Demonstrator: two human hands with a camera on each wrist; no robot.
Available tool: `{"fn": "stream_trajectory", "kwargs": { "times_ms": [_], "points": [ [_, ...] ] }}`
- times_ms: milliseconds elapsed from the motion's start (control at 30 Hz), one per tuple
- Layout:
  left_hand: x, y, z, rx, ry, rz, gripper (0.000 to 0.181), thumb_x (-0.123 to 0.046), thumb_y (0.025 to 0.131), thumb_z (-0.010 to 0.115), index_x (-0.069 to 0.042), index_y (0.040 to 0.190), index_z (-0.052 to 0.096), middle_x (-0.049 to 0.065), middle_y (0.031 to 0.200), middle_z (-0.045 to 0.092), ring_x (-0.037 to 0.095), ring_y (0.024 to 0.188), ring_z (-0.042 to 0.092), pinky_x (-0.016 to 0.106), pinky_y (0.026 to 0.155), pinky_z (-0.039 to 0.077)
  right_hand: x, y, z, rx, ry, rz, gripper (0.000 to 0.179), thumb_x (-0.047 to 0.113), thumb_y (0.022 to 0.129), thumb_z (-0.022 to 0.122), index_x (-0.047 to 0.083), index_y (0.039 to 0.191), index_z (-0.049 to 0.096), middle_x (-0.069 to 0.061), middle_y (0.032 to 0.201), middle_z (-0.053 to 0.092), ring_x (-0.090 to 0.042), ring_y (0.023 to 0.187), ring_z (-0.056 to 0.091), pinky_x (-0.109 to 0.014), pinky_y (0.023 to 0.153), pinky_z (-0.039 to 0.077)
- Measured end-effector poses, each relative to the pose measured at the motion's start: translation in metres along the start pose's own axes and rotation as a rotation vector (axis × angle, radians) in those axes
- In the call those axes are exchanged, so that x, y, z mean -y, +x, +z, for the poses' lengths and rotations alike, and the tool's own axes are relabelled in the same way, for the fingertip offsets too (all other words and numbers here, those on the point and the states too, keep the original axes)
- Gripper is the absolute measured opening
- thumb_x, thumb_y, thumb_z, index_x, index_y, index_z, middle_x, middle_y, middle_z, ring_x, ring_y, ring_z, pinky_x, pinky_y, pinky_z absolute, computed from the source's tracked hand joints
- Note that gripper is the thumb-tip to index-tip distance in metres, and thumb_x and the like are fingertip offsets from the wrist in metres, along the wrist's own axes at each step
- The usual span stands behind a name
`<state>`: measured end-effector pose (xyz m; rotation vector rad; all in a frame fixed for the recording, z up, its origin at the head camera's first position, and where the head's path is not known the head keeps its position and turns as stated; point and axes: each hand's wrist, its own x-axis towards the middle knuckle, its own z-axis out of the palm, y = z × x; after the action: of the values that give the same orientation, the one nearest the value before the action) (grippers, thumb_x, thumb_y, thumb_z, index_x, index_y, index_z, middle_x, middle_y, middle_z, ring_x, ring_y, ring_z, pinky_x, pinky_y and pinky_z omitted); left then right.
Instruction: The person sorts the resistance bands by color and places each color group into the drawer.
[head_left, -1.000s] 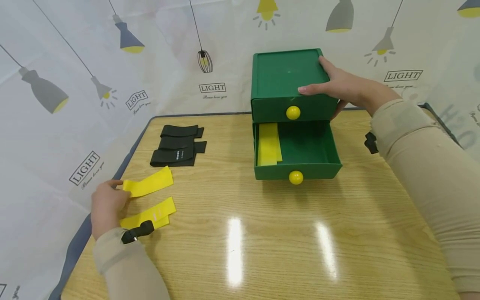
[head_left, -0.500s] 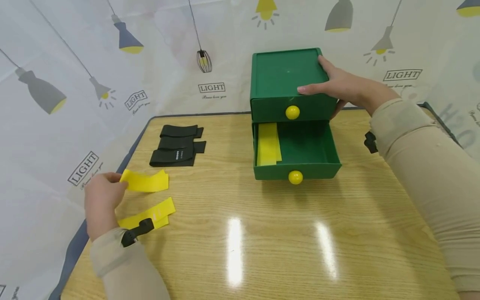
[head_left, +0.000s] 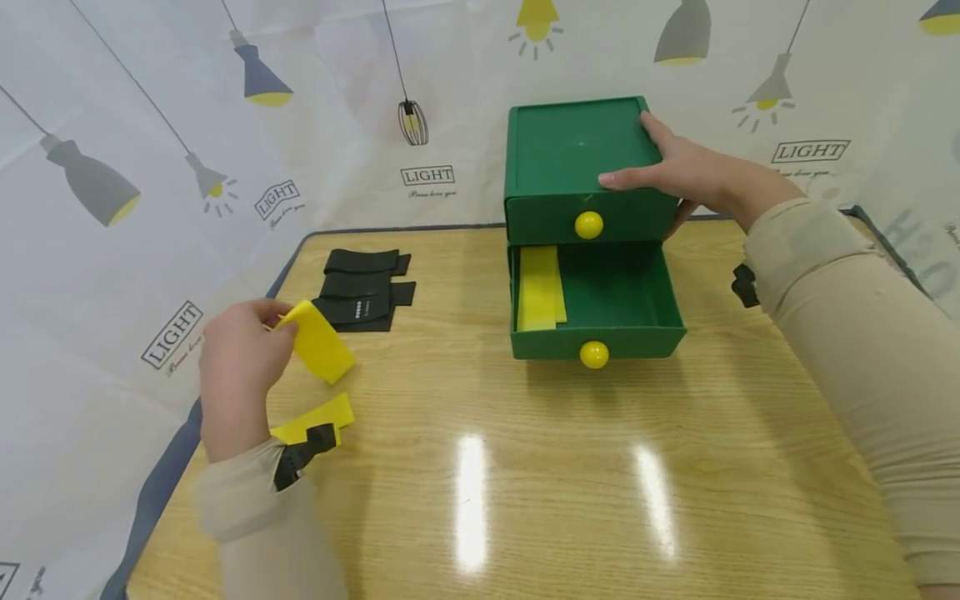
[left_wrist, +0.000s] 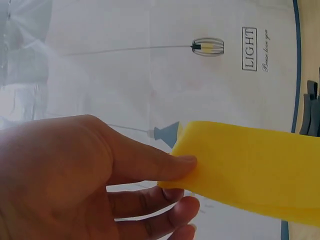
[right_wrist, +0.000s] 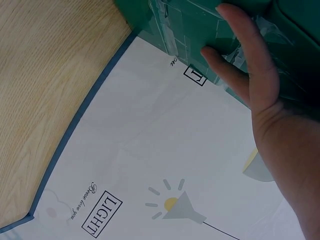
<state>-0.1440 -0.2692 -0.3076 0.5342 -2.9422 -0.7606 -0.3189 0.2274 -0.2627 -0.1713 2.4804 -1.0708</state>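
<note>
My left hand (head_left: 243, 367) pinches one end of a yellow resistance band (head_left: 321, 343) between thumb and fingers, and the band's other end hangs toward the table. In the left wrist view the band (left_wrist: 250, 167) stretches flat away from the thumb. Below it on the table lies another yellow band (head_left: 318, 419), partly covered by my wrist strap. My right hand (head_left: 686, 171) rests on the right edge of a green two-drawer box (head_left: 573, 150), thumb on top, straight fingers against its side. The lower drawer (head_left: 615, 342) is pulled out, with yellow bands (head_left: 538, 287) along its left side.
Several black resistance bands (head_left: 363, 287) lie at the table's back left, just beyond my left hand. The upper drawer, with its yellow knob (head_left: 588, 225), is closed. A white lamp-print cloth (head_left: 465, 100) rises behind and left of the wooden table (head_left: 420, 483).
My left hand has lifted the yellow band off the table and moved it up and right, so it now hangs tilted. My right hand and the box have stayed put.
</note>
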Motion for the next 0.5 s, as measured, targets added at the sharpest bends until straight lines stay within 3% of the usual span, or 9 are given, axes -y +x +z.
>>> {"fn": "stream_trajectory", "kwargs": {
  "times_ms": [167,500],
  "points": [
    [-0.028,-0.011,-0.001,0.000,-0.011,0.140,0.033,-0.017,0.106,0.060,-0.004,0.134,0.071,0.023,0.128,0.067,0.037,0.100,0.061,0.040,0.080,0.054,-0.001,0.000,-0.001,0.000,0.001,0.000,0.125,0.072,0.093,0.065,0.046,0.154,-0.041,-0.008,0.177,-0.027,-0.056,0.157,0.025,-0.058,0.090,0.064],
    [-0.071,-0.027,0.004,0.044,-0.030,0.346,0.020,-0.014,0.106,0.065,-0.005,0.120,0.075,0.018,0.113,0.072,0.033,0.089,0.060,0.040,0.077,0.051,0.000,0.000,-0.001,0.006,-0.004,-0.008,0.125,0.073,0.093,0.064,0.045,0.154,-0.041,-0.009,0.178,-0.026,-0.056,0.156,0.028,-0.057,0.089,0.064]
  ]
}}
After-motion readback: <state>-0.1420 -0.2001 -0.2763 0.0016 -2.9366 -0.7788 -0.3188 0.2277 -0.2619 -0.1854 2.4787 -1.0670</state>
